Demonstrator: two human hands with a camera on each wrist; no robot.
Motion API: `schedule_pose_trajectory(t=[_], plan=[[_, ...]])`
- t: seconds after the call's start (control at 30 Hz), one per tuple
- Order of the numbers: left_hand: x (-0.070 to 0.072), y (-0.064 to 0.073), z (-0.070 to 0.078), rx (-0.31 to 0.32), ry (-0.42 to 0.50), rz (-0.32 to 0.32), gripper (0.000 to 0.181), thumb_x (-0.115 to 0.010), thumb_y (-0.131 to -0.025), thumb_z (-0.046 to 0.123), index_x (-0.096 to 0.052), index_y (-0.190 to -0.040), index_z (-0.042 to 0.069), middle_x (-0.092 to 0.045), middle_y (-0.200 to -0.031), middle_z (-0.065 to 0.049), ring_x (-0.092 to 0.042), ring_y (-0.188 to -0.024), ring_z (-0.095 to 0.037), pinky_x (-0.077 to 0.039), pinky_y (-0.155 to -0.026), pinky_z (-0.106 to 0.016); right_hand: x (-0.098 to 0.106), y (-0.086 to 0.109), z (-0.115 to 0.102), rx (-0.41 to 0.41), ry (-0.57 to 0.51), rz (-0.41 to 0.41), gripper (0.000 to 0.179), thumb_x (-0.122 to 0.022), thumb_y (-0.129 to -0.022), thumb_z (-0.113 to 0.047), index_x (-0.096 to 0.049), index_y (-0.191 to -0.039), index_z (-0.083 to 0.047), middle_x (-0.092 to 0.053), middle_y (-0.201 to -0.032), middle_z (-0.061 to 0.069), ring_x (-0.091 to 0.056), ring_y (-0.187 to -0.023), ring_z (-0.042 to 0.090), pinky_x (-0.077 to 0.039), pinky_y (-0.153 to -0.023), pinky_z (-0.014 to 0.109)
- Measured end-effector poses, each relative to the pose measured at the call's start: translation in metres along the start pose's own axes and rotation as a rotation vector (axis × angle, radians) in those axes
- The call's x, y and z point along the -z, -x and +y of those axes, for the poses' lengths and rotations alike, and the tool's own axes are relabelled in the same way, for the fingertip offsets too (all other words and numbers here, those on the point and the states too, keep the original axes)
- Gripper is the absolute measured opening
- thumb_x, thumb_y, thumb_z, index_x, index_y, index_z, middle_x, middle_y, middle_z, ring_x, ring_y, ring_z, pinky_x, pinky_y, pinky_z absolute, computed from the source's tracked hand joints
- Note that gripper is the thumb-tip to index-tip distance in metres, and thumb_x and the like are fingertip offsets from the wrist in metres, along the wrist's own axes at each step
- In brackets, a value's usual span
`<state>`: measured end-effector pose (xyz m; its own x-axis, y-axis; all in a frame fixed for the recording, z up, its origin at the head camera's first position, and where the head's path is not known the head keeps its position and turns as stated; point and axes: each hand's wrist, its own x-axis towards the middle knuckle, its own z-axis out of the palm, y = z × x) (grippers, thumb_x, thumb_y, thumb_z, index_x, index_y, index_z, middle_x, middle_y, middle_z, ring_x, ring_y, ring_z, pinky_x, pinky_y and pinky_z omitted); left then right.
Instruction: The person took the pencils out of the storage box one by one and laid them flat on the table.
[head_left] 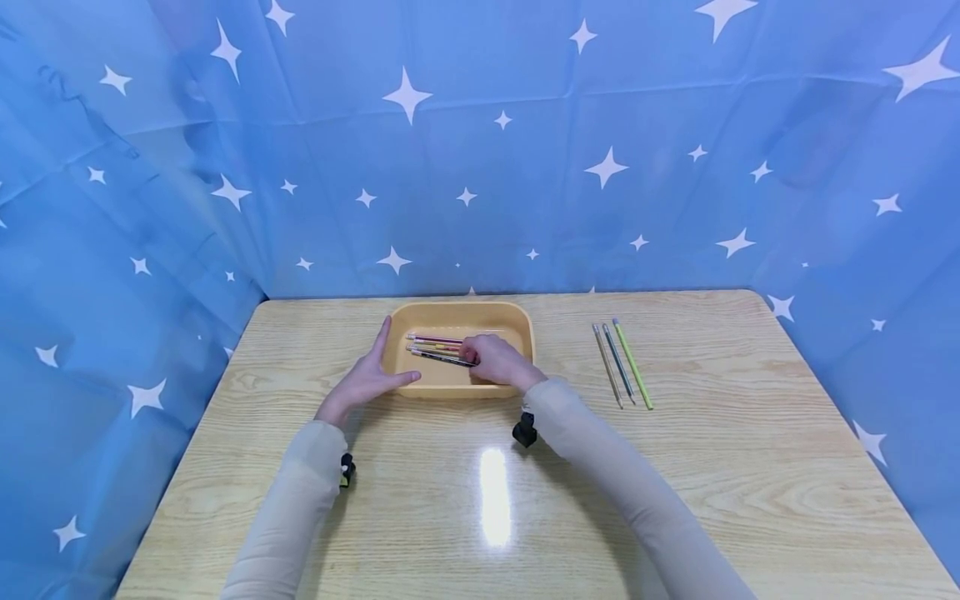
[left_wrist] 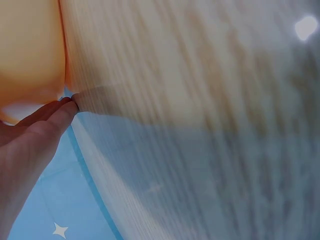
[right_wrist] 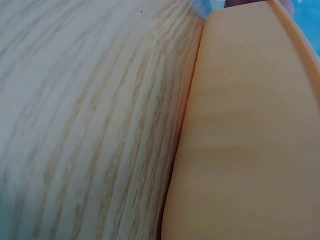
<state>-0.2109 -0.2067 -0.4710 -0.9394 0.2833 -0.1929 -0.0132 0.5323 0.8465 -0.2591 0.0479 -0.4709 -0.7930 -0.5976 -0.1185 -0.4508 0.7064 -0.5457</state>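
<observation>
A yellow-orange plastic tray stands near the table's far edge, with several pencils lying in its left half. My left hand is spread at the tray's left side, fingers straight along the outer wall and thumb by the near rim. In the left wrist view the left hand rests against the tray wall. Inside the tray, my right hand has curled fingers at the right ends of the pencils, pinching a dark pencil; its fingertips are partly hidden. The right wrist view shows mainly the tray's outer wall.
Three pencils, one gold, one dark teal and one lime green, lie side by side on the wooden table right of the tray. A blue curtain with white stars hangs behind the table and along its sides.
</observation>
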Motion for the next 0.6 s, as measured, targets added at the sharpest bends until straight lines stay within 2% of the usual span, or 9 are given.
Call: schedule_pose_trajectory(t=[0.07,0.13,0.3,0.6], plan=[[0.000,-0.001,-0.001,0.000,0.003,0.004,0.114,-0.075,-0.085,0.038,0.015,-0.154,0.025,-0.002,-0.158,-0.022,-0.019,-0.137,-0.050,-0.020,-0.109,-0.061,-0.001,-0.001,0.000,-0.005,0.010,0.004,0.030,-0.068,-0.082,0.005,-0.066,-0.111,-0.003,-0.066,-0.098,0.008,-0.061,-0.094,0.023,-0.049,-0.085,0.036],[-0.001,-0.006,-0.012,-0.006,0.001,0.016,0.116,-0.076,-0.082,0.044,0.014,-0.154,0.030,-0.002,-0.159,-0.019,-0.019,-0.138,-0.048,-0.021,-0.109,-0.060,-0.002,-0.002,0.000,-0.006,0.014,0.014,0.030,-0.067,-0.082,0.006,-0.066,-0.110,-0.004,-0.066,-0.096,0.007,-0.061,-0.094,0.023,-0.050,-0.085,0.036],[-0.002,-0.006,-0.012,-0.005,0.007,0.017,0.117,-0.077,-0.081,0.046,0.014,-0.153,0.033,0.000,-0.160,-0.016,-0.017,-0.139,-0.046,-0.020,-0.110,-0.059,-0.004,-0.003,0.001,0.001,0.006,0.038,0.026,-0.066,-0.081,0.006,-0.067,-0.105,-0.005,-0.066,-0.092,0.006,-0.062,-0.090,0.021,-0.050,-0.081,0.035],[-0.001,-0.006,-0.013,-0.018,0.013,0.023,0.116,-0.076,-0.082,0.042,0.014,-0.154,0.030,0.001,-0.160,-0.016,-0.016,-0.140,-0.046,-0.019,-0.110,-0.059,-0.008,-0.007,0.003,0.025,-0.030,0.044,0.019,-0.068,-0.084,0.003,-0.067,-0.101,-0.006,-0.066,-0.087,0.003,-0.061,-0.082,0.017,-0.050,-0.074,0.031]])
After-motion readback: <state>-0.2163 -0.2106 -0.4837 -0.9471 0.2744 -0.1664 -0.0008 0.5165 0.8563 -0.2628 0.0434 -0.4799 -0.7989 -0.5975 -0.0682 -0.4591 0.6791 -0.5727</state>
